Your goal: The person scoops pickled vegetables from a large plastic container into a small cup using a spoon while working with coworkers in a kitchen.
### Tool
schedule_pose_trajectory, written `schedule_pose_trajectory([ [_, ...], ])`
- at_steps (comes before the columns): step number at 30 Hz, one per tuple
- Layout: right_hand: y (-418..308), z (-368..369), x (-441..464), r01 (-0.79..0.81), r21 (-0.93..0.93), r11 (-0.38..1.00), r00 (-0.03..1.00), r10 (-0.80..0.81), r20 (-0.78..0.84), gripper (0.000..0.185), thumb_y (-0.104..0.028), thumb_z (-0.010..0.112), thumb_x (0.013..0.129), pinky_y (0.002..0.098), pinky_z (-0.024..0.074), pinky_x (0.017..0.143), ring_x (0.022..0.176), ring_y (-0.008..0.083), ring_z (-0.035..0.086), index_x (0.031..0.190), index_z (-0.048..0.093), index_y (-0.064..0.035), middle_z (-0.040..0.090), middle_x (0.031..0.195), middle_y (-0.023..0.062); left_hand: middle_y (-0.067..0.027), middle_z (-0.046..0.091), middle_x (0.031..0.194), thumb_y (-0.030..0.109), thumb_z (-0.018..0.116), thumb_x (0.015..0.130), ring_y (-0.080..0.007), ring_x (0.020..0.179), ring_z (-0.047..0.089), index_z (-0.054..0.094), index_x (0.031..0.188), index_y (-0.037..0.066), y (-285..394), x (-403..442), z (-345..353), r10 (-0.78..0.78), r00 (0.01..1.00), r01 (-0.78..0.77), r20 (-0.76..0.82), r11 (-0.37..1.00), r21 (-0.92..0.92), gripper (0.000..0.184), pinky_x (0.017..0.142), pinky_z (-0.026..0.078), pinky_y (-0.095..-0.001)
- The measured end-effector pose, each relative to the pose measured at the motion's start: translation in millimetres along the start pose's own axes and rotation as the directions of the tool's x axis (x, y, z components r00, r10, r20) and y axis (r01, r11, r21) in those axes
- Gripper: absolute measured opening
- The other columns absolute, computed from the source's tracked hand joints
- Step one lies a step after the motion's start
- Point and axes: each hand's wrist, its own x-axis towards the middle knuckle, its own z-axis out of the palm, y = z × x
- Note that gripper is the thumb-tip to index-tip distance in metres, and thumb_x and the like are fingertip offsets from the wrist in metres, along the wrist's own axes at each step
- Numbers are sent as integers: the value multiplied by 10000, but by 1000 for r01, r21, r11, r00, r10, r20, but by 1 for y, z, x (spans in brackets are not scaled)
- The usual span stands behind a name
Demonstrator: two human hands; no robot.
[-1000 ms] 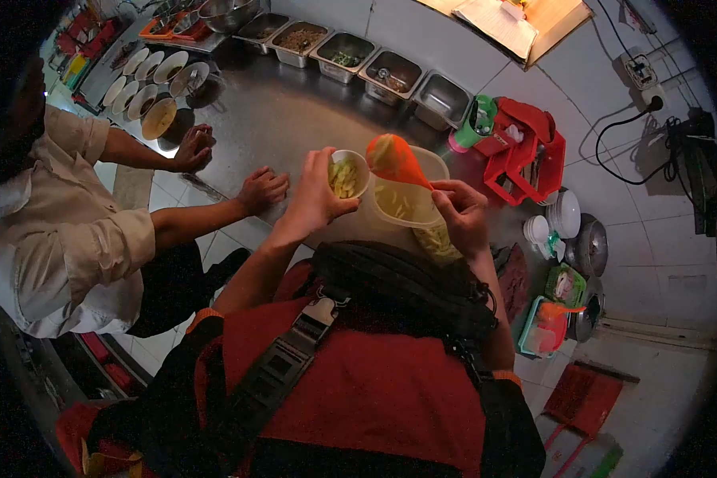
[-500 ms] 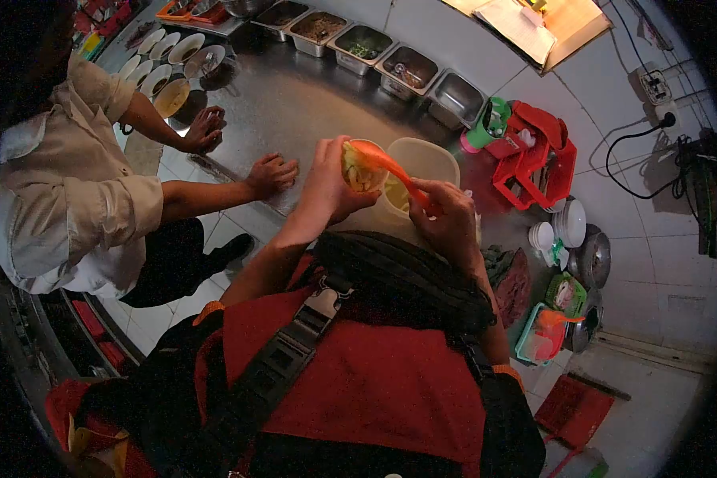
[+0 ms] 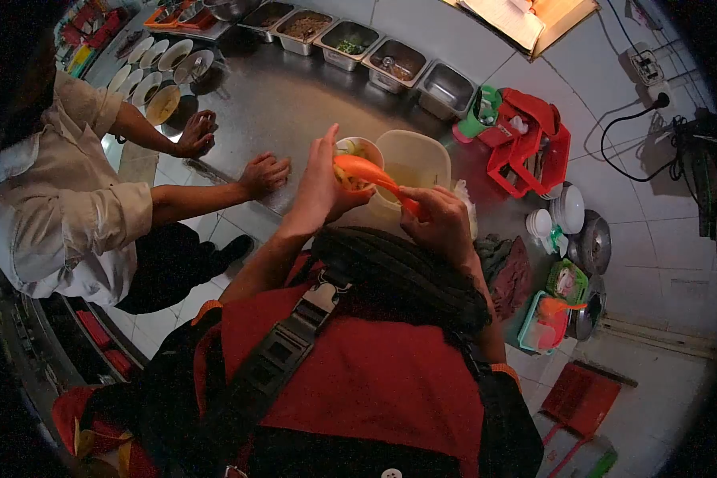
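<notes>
My left hand [image 3: 320,183] is wrapped around a small white bowl [image 3: 368,150] with pale green and yellowish cut pieces in it, perhaps sliced vegetables. In my right hand [image 3: 442,221] is the handle of an orange plastic spoon [image 3: 362,170]. The spoon's head lies against the near side of the bowl and hides part of it. Just beyond both hands stands a cream-coloured plastic tub [image 3: 436,151] with pale liquid in it.
Metal food pans [image 3: 448,89] line the wall behind the steel counter [image 3: 283,103]. A red plastic rack [image 3: 551,159] stands to the right. At left, a co-worker [image 3: 64,199] rests both hands by the counter edge, near several bowls [image 3: 174,56]. Cloths [image 3: 511,279] lie at right.
The orange spoon's head has dropped from the bowl's top to its near side, showing more of the opening. My left hand's fingers have straightened upward. The whole view has shifted slightly.
</notes>
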Motion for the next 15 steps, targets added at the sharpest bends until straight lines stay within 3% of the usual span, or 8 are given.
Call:
schedule_pose_trajectory([
  [4,-3,4,5,6,-3,1000,998,-6,-59,305,-97,704,747,359,555,667,706,239,664,1051,695,-113,707,844,83,-216,450,1230,239,898,581,-365,1119,517,187,1481,42,-12,-3,2,-4,1000,4,10,999,-35,1163,944,458,-424],
  [7,2,14,8,104,12,995,994,-104,20,326,-51,717,710,337,535,599,642,209,630,1034,706,-80,683,777,89,-217,462,1213,238,908,555,-370,1117,512,199,1484,63,-19,-11,1,-70,996,75,63,995,-69,1181,941,454,-429],
  [11,-5,11,11,144,-45,989,988,-146,-44,334,-58,716,709,338,540,607,662,212,643,1042,701,-79,690,792,92,-210,478,1198,251,917,545,-370,1110,515,210,1485,69,-24,-16,-5,-19,999,16,-30,992,-122,1191,942,447,-434],
  [14,-7,13,10,65,52,997,998,-64,-16,313,-128,713,748,363,544,669,745,248,671,1060,688,-118,702,844,91,-210,480,1205,245,915,546,-365,1108,519,214,1485,62,-29,-19,-12,-22,999,18,-32,994,-108,1186,947,441,-432],
  [15,-6,16,9,15,62,998,997,-19,72,320,-128,719,743,366,544,670,747,251,673,1062,685,-116,700,835,97,-212,480,1212,240,914,545,-362,1110,519,217,1484,58,-30,-20,-14,-22,999,19,-25,993,-112,1184,952,438,-428],
])
